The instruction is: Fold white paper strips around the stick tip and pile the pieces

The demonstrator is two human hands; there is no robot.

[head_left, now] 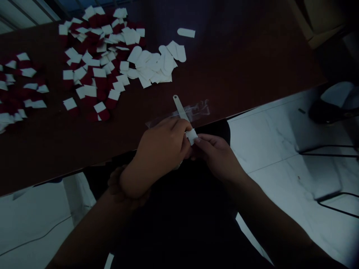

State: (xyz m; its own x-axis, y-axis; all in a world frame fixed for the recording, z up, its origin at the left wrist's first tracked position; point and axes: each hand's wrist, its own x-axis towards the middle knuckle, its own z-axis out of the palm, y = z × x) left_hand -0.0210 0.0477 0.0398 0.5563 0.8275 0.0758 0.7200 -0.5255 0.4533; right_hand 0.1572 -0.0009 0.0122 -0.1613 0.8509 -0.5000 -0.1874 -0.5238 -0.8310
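we are working at the near edge of the table, holding a small white paper-like piece [192,136] between our hands, just beyond the edge and partly hidden by our fingers. our left hand [162,149] is curling closed around one side of the piece, and our right hand [217,157] is pinching the other side between thumb and fingertips, so both grips are closed on it. just ahead of them, a long pale round-ended strip [178,107] is lying on the dark reddish-brown glossy table [238,71], across a crumpled sheet of clear plastic film [198,111]. further up the table, a heap of white round-tipped paper slips [153,65] is spreading beside a scattered pile of red-and-white paper squares [91,73], and a second cluster of red-and-white squares [19,87] is lying towards the left.
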